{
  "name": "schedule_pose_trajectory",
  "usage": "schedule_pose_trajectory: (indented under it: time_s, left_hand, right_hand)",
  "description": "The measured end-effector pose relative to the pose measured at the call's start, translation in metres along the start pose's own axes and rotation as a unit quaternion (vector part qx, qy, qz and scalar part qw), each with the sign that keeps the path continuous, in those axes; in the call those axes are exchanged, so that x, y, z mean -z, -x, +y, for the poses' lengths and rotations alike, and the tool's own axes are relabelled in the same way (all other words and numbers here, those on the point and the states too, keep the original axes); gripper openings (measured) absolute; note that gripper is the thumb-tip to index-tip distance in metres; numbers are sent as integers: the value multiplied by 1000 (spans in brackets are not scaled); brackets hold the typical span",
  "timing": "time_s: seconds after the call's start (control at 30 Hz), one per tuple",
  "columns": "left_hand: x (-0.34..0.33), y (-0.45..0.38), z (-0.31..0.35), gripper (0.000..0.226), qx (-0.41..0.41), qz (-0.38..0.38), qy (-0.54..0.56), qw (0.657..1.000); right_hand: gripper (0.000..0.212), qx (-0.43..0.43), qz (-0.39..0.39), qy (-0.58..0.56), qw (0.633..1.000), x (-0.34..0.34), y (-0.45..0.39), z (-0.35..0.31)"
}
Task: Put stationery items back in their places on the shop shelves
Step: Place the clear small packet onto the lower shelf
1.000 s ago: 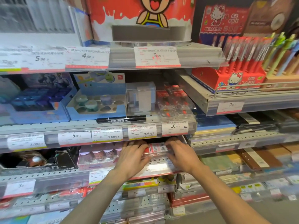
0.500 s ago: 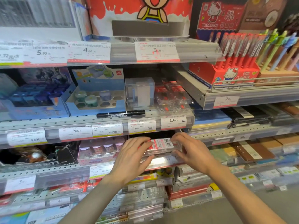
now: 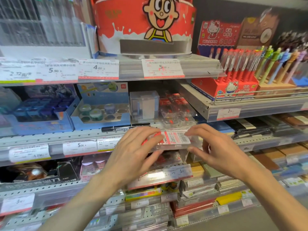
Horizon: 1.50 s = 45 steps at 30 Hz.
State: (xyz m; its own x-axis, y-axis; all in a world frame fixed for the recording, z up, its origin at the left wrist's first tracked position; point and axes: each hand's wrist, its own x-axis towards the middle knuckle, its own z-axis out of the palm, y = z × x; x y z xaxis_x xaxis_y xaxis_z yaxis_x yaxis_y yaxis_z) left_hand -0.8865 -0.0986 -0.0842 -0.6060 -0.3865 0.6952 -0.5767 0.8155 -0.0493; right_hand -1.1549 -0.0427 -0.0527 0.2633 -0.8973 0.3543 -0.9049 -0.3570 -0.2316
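Off the lower shelf, packet (image 3: 168,140) raised — left hand (image 3: 133,157), right hand (image 3: 216,152) gripping.

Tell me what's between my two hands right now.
A flat clear-plastic packet with a red-and-white barcode label, pinched by the left hand and right hand, in the head view.

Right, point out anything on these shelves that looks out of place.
A black marker lies loose on its side along the front edge of the middle shelf, before the blue display tray and the clear box, in no holder. Some price labels, such as one at, sit crooked. Nothing looks spilled or broken.
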Motion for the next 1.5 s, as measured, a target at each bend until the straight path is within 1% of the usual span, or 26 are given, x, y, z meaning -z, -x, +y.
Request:
schedule_pose_trajectory:
  time_s: [0.1,0.2,0.27,0.33,0.4,0.47,0.57,0.7,0.8,0.9,0.97,1.13,1.23,1.37,1.5]
  left_hand:
    - [9,-27,-15,36,-25,-1,-36,999]
    - [7,-52,-30,38,-10,-7,-72,997]
    - [4,-64,-37,37,26,-14,-84,996]
    - [1,-72,-42,39,82,-26,-79,993]
    - [-2,-75,-45,49,136,-42,-81,986]
    - [-6,-75,-47,56,154,-49,-96,982]
    - [-10,-75,-48,55,165,-60,-110,978]
    - [-9,-75,-47,55,175,-71,-111,976]
    - [-9,-75,-47,55,173,-73,-104,977]
    - [-9,-74,-47,55,174,-73,-104,976]
    - [-10,-73,-47,55,174,-72,-105,976]
    - [-10,-72,-48,57,179,-74,-85,977]
    - [-9,-70,-50,56,178,-64,-62,980]
    - [-8,-65,-50,52,174,-32,-37,984]
    - [-1,-53,-42,43,179,6,-9,984]
  right_hand:
    - [42,-27,45,11,999,6,-9,-3]
    - [40,-55,100,10,993,7,-17,-8]
    - [39,-78,128,12,989,4,-24,-9]
    - [39,-112,150,16,982,1,-29,-10]
    - [39,-155,179,20,971,-2,-36,-9]
    - [38,-188,204,32,960,-7,-45,-11]
    - [40,-217,209,72,951,-14,-65,-19]
    - [55,-261,158,138,942,-16,-88,-24]
    - [55,-254,141,152,945,-13,-96,-25]
    - [47,-248,138,157,946,-10,-100,-24]
    - [43,-259,137,151,944,-9,-104,-21]
    - [45,-266,124,145,945,-9,-109,-20]
    - [49,-251,146,134,948,-10,-105,-19]
    - [48,-200,189,96,957,-7,-98,-16]
    - [36,-100,192,-28,976,-8,-83,-21]
